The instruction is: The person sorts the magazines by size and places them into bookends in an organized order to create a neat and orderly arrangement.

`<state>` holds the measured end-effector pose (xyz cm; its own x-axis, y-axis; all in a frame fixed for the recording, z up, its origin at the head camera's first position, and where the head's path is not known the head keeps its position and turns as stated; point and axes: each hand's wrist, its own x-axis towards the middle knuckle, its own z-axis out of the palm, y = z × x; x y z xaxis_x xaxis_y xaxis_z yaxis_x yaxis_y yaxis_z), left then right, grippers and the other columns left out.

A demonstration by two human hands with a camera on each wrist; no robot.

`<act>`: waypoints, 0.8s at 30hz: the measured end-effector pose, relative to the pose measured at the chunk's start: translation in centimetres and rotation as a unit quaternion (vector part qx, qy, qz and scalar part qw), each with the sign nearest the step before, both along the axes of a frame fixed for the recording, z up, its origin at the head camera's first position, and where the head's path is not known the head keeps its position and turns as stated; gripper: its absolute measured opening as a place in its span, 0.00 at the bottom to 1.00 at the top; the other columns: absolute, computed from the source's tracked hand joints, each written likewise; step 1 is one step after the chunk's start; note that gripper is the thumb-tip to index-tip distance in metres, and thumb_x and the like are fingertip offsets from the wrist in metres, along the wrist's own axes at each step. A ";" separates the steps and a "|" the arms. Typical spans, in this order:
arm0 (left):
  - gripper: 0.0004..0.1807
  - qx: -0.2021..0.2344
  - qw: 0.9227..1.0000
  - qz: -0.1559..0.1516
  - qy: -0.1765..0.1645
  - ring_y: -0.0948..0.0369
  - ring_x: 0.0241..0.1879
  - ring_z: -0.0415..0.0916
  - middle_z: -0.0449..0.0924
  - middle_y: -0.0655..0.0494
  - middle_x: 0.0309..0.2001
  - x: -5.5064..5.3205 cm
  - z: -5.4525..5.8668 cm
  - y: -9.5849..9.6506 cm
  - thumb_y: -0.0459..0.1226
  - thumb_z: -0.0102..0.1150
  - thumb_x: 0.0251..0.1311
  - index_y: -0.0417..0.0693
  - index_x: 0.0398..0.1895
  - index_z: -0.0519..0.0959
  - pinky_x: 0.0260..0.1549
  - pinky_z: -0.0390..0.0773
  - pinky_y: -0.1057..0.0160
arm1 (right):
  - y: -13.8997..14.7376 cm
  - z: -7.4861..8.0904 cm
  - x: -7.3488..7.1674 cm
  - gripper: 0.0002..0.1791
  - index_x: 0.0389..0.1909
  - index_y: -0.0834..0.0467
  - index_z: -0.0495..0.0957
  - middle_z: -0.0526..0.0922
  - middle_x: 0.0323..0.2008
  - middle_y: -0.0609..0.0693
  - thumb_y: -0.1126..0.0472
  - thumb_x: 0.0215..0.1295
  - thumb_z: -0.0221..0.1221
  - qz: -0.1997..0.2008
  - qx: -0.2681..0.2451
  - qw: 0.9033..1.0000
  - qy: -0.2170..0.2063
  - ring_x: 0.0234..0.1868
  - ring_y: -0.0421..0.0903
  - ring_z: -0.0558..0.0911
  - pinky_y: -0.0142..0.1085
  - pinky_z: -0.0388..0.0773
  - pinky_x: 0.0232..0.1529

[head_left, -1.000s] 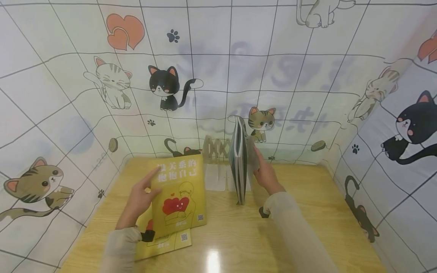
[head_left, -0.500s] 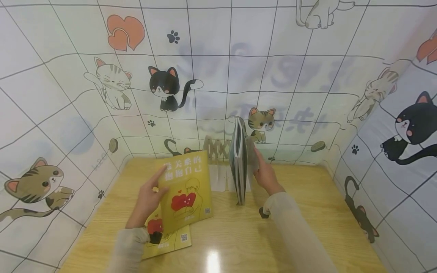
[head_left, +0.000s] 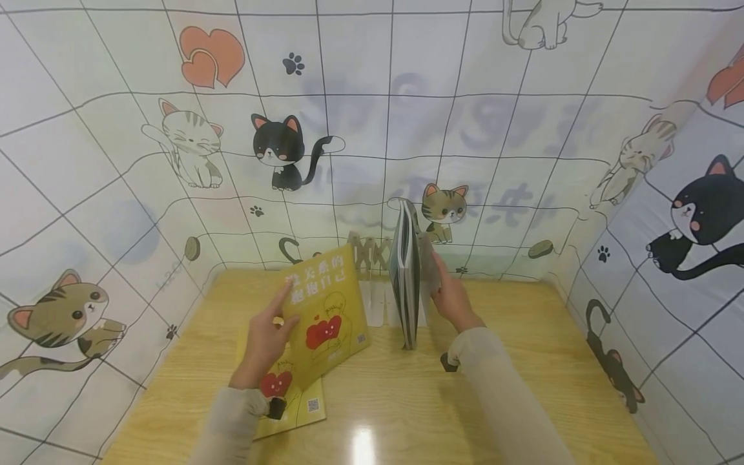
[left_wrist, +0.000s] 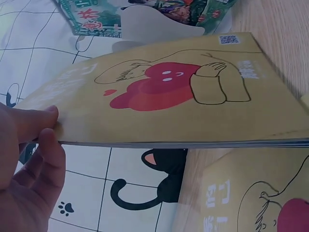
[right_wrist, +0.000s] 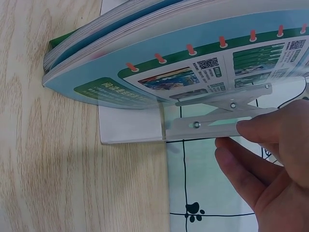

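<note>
My left hand (head_left: 265, 341) pinches a yellow magazine (head_left: 331, 316) with a red heart by its left edge, thumb above and fingers below. The magazine is raised and tilted over a second yellow one (head_left: 293, 408) lying flat. In the left wrist view, thumb and fingertips grip the magazine (left_wrist: 116, 130) near a corner. My right hand (head_left: 456, 300) holds the right end of a folding metal bookend (head_left: 366, 303), its thumb and fingers at the end plate in the right wrist view. Several books (head_left: 407, 278) stand upright in the bookend, against its right side.
The bookend's crisscross bars (head_left: 371, 252) run behind, left of the standing books. A wood-grain table (head_left: 395, 413) lies beneath everything. Cloth walls (head_left: 372, 129) with printed cats enclose the back and sides.
My left hand has carried the yellow magazine to the right and up toward the bookend, tilting it more and uncovering more of the flat one. The right hand has kept its place.
</note>
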<state>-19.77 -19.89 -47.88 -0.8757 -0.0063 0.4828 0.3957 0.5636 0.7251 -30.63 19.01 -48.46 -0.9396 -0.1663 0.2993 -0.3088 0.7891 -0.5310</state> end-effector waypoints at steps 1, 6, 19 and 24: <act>0.46 -0.001 1.000 0.000 0.004 0.58 0.23 0.74 0.81 0.47 0.47 0.0 0.0 0.2 0.25 0.66 0.55 0.68 0.74 0.61 0.12 0.74 0.66 | 0.0 0.0 0.0 0.55 0.77 0.48 0.43 0.70 0.16 0.51 0.77 0.55 0.61 0.000 0.000 1.000 0.001 0.17 0.48 0.69 0.40 0.68 0.22; 0.47 -0.018 0.999 0.011 0.030 0.60 0.26 0.73 0.78 0.48 0.55 -0.1 -0.1 0.9 0.26 0.67 0.55 0.66 0.74 0.60 0.14 0.74 0.67 | 0.0 -0.1 -0.1 0.55 0.77 0.49 0.42 0.70 0.16 0.51 0.78 0.54 0.61 0.003 0.003 1.000 0.016 0.17 0.48 0.69 0.41 0.68 0.21; 0.47 -0.076 0.986 0.054 0.138 0.61 0.25 0.69 0.74 0.53 0.27 -1.1 -0.5 2.8 0.24 0.71 0.48 0.57 0.72 0.65 0.19 0.74 0.66 | 0.0 0.1 0.0 0.55 0.77 0.47 0.42 0.71 0.17 0.52 0.77 0.55 0.61 -0.007 -0.004 1.000 -0.006 0.18 0.49 0.69 0.40 0.68 0.21; 0.45 -0.091 0.978 0.062 0.176 0.58 0.24 0.69 0.73 0.52 0.25 -1.0 -0.3 3.3 0.23 0.72 0.46 0.51 0.70 0.68 0.19 0.76 0.63 | -0.2 0.0 0.0 0.54 0.77 0.47 0.43 0.71 0.18 0.52 0.77 0.55 0.61 -0.008 -0.005 1.000 -0.009 0.18 0.49 0.69 0.40 0.68 0.21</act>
